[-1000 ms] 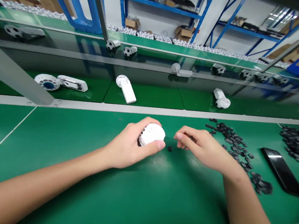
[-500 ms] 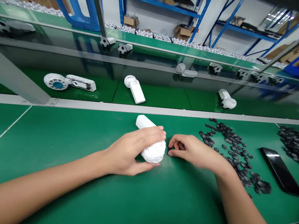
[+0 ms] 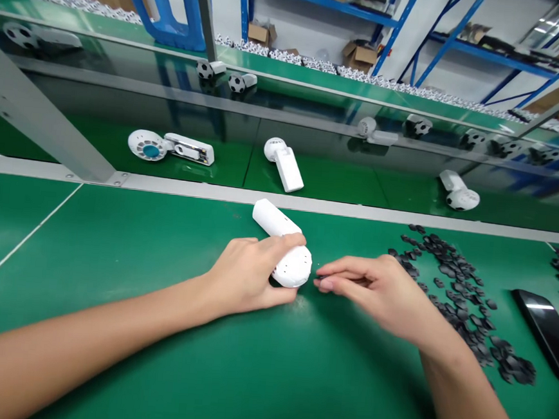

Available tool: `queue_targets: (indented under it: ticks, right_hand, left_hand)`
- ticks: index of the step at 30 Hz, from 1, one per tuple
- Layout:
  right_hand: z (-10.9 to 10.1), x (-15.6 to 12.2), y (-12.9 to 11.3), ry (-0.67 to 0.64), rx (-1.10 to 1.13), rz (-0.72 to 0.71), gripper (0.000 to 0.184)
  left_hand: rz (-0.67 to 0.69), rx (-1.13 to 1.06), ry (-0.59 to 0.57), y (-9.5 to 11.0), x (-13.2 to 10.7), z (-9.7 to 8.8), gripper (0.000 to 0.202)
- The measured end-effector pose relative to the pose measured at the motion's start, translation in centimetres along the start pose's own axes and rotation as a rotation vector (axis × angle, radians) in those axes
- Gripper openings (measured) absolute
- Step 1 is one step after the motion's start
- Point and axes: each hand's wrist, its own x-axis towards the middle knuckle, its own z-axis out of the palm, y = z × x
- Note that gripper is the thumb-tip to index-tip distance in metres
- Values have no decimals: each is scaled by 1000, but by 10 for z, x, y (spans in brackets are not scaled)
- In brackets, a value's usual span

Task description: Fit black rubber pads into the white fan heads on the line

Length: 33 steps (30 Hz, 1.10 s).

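Device: a white plastic device [image 3: 288,249] with a round, pin-holed head and a long bar handle lies tilted, its head low on the green work mat [image 3: 110,273] and its handle pointing up and away.

Left hand: the left hand [image 3: 249,281] wraps the device's head and neck, fingers over the top and thumb beneath, in a firm hold.

Right hand: the right hand [image 3: 379,298] is just beside the device's head, with the thumb and forefinger pinched nearly shut. A tiny dark speck shows at the tips, but whether they have hold of anything is too small to tell.

Arms: both forearms lie low, reaching in from either side and meeting at the device.

Black pieces: a loose heap of small black pieces [image 3: 452,281] lies right of the right hand, well beside the device.

Black slab: a glossy black slab [image 3: 543,333] lies past the heap, farther right of the device.

Edge: a grey metal rail [image 3: 280,200] runs just beyond the handle's tip.

Behind: more white devices [image 3: 459,198] lie on a green belt [image 3: 320,184] past the rail; cardboard boxes [image 3: 357,55] sit on blue shelves [image 3: 319,3] far behind the device.
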Motion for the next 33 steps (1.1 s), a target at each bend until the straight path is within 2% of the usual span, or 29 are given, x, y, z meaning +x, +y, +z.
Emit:
queue_targets:
  ticks: [6,11,14,18,24,28,30,33]
  right_hand:
    - [29,1,-10,122,88,-16,26]
    - [43,1,-13,222,30,-96,25]
    - [49,1,-9,255,-55,-175,30]
    - [53,2,-4,306,-162,-236,32]
    - [55,3,-3,321,-329,-302,45]
    - [60,3,-2,305,-428,-299,44]
    - [60,-2,0,284,-468,-303,41]
    - [50,-26,11,292,-462,-363,31]
  left_hand:
    - [-45,-182,26,6,-1,-3,70]
    - [-36,-271,-100,10,0,-15,83]
    - [-30,-319,-120,8,1,-15,92]
    - [-15,-281,-63,4,0,-9,83]
    - [2,-206,-19,-4,-3,-3,73]
    - [46,-161,23,-10,0,1,71]
    - [76,-124,10,-15,3,3,68]
    - [95,-84,-80,-22,7,4,60]
